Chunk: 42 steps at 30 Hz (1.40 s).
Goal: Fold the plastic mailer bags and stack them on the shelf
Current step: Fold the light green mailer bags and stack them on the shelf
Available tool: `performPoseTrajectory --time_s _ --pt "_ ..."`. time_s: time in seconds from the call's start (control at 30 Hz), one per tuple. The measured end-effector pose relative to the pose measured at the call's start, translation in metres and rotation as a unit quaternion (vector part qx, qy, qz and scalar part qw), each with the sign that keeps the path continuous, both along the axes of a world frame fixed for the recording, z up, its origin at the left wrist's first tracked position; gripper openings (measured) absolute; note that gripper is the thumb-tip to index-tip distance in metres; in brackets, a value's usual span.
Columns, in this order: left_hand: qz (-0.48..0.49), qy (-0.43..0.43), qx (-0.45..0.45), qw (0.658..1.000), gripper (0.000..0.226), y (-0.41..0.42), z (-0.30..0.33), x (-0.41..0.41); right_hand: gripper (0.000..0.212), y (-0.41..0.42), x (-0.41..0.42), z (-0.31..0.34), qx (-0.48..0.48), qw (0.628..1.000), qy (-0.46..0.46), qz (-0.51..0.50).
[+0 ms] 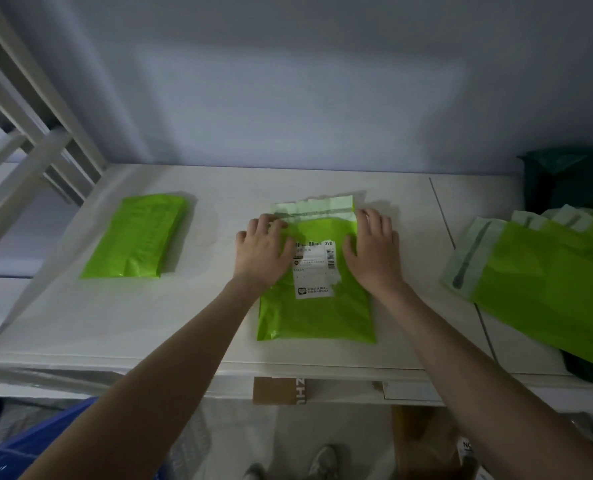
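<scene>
Your left hand and right hand are lying flat on the green mailer bag at the centre of the frame, fingers straight and spread, gripping nothing. The bag is resting on the white shelf. Your hands are covering its upper left and upper right edges, so the fold line under them is hidden. Its pale sealing flap is showing just above your fingertips.

A white shipping label is lying between your hands, partly hidden by the left thumb. You can read "3VB" at its upper right corner; a barcode is running along its top and another down its right side. The remaining print is too small to make out.

At the left of the frame, a folded green stack is sitting on the same shelf, well apart from the bag. How many bags it holds cannot be told.

At the right edge, a pile of unfolded green bags is being cut off by the frame, overhanging the shelf. A dark green bag behind it is dim and hard to make out.

Below the shelf, a cardboard box is showing the letters "ZH", the rest hidden. A blue crate is cut off at the lower left.
</scene>
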<state>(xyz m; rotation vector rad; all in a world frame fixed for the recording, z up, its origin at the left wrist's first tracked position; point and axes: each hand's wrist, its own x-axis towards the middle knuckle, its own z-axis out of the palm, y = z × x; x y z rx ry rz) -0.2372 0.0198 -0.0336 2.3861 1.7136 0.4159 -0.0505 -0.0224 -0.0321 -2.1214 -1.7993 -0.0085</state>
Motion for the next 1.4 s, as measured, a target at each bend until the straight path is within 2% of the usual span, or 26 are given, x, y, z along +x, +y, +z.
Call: performPoseTrajectory --time_s 0.07,0.1,0.17,0.23,0.33,0.57,0.7,0.87,0.97,1.07,1.17,1.23,1.27,1.4 --pt "-0.043 0.002 0.034 0.999 0.046 0.002 -0.004 0.007 0.052 0.007 -0.009 0.003 0.053 0.998 -0.017 0.033" --pt "-0.066 0.006 0.028 0.997 0.045 0.004 -0.007 0.011 0.055 0.011 -0.012 0.003 0.046 0.997 -0.021 0.058" --pt "-0.100 0.027 -0.022 0.994 0.051 0.008 -0.012 0.017 0.061 0.017 -0.015 -0.001 -0.027 0.991 -0.032 0.126" --pt "-0.108 0.057 -0.081 0.989 0.057 0.011 -0.019 0.017 0.066 0.020 -0.008 -0.012 -0.106 0.982 -0.036 0.149" --pt "-0.101 0.077 -0.108 0.986 0.060 0.012 -0.024 0.015 0.061 0.020 0.002 -0.024 -0.166 0.978 -0.041 0.118" --pt "-0.044 0.075 -0.090 0.992 0.068 0.011 -0.026 0.015 0.065 0.015 -0.001 -0.023 -0.167 0.985 -0.045 0.030" --pt "-0.033 0.071 -0.087 0.993 0.073 0.011 -0.028 0.016 0.068 0.014 -0.003 -0.023 -0.163 0.984 -0.063 0.018" --pt "-0.050 0.051 -0.086 0.994 0.076 0.010 -0.026 0.014 0.068 0.015 0.002 -0.021 -0.181 0.983 -0.010 0.036" --pt "-0.061 -0.010 -0.099 0.993 0.074 0.006 -0.021 0.006 0.066 0.012 0.007 -0.018 -0.173 0.983 0.020 0.065" --pt "-0.015 -0.078 -0.072 0.994 0.067 0.001 -0.016 -0.006 0.064 0.006 0.012 -0.012 -0.108 0.989 0.075 0.063" --pt "0.049 -0.086 -0.024 0.995 0.058 -0.006 -0.006 -0.018 0.059 -0.006 0.015 -0.003 -0.048 0.996 0.071 0.023" --pt "0.078 -0.107 -0.056 0.990 0.054 -0.009 0.001 -0.023 0.053 -0.013 0.016 0.000 -0.038 0.997 0.061 -0.011" --pt "0.087 -0.126 -0.085 0.985 0.053 -0.010 0.004 -0.026 0.049 -0.016 0.017 0.001 -0.045 0.995 0.085 -0.030" --pt "0.100 -0.151 -0.172 0.968 0.053 -0.015 0.010 -0.030 0.037 -0.029 0.017 0.007 -0.122 0.956 0.255 -0.080"
